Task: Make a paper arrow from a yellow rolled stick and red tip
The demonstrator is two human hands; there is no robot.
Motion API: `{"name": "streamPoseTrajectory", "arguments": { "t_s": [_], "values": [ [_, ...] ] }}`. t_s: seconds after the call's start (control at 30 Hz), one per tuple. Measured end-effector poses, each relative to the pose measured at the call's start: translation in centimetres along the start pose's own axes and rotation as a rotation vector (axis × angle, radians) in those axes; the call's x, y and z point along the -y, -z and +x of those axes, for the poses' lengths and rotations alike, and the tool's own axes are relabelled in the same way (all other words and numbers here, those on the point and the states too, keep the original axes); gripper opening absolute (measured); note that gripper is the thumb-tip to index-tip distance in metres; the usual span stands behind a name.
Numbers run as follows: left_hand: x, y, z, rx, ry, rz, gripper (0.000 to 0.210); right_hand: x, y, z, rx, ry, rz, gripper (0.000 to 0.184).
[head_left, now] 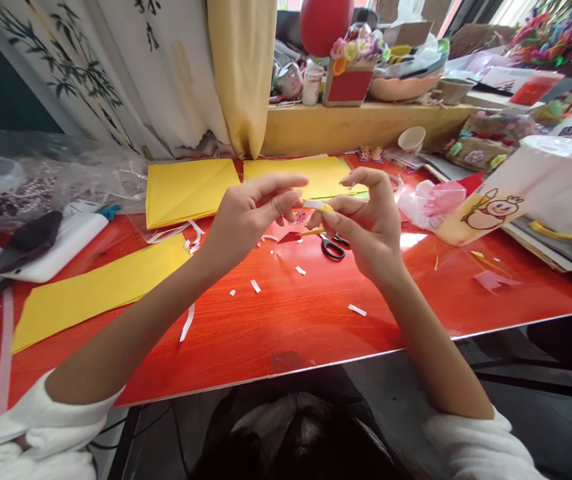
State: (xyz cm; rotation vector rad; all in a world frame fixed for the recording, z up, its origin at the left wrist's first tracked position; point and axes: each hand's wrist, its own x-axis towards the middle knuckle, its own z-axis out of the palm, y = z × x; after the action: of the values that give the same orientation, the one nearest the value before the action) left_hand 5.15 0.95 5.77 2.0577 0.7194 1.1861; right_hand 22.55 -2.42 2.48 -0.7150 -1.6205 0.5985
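Observation:
A small folded white-and-yellow paper strip (316, 205) is held up over the table between my hands. My right hand (369, 217) pinches its yellow end between thumb and fingertips, with the index finger raised and bent. At the white end, my left hand (263, 203) has its thumb and curled fingers closed on the tip, the index finger stretched out above. Black-handled scissors (333, 250) lie on the red tabletop just beneath my right hand, their blades partly hidden. White paper scraps (255, 286) are scattered below the hands.
Yellow paper stacks (191, 190) lie at the back, and a long yellow sheet (101, 287) lies at left. A large drink cup (496, 193) stands at right. Plastic bags (56, 173) crowd the left, and a cluttered ledge (296, 127) runs behind the table.

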Motion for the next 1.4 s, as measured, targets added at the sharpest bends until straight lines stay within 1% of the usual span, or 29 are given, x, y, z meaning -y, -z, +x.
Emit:
{"name": "streamPoseTrajectory", "arguments": {
  "t_s": [0.1, 0.17, 0.23, 0.37, 0.57, 0.77, 1.0, 1.2, 1.4],
  "values": [
    [-0.3, 0.3, 0.1, 0.147, 0.023, -0.086, 0.019, 0.3, 0.3, 0.2, -0.004, -0.081, 0.067, 0.031],
    [-0.4, 0.3, 0.1, 0.184, 0.004, -0.108, 0.02, 0.5, 0.4, 0.3, -0.018, -0.123, 0.082, 0.034],
    [-0.4, 0.2, -0.1, 0.163, -0.049, -0.067, 0.02, 0.7, 0.4, 0.3, -0.021, -0.161, 0.093, 0.036],
    [-0.2, 0.3, -0.2, 0.12, -0.196, 0.119, 0.019, 0.9, 0.3, 0.3, 0.025, -0.211, 0.145, 0.041],
    [-0.5, 0.9, 0.0, 0.212, -0.348, 0.355, 0.02, 1.0, 0.2, 0.2, 0.085, -0.258, 0.181, 0.04],
    [-0.9, 1.2, 0.1, 0.216, -0.46, 0.537, 0.018, 1.2, 0.0, 0.2, 0.076, -0.301, 0.142, 0.036],
    [-0.9, 1.2, -0.1, 0.162, -0.479, 0.632, 0.016, 1.6, 0.1, 0.3, 0.029, -0.302, 0.188, 0.03],
    [-1.0, 1.2, -0.2, 0.192, -0.47, 0.672, 0.021, 1.7, 0.0, 0.3, 0.036, -0.361, 0.063, 0.031],
    [-1.0, 1.4, -0.2, 0.248, -0.444, 0.677, 0.023, 1.7, 0.1, 0.3, 0.064, -0.336, 0.121, 0.028]
  ]
}}
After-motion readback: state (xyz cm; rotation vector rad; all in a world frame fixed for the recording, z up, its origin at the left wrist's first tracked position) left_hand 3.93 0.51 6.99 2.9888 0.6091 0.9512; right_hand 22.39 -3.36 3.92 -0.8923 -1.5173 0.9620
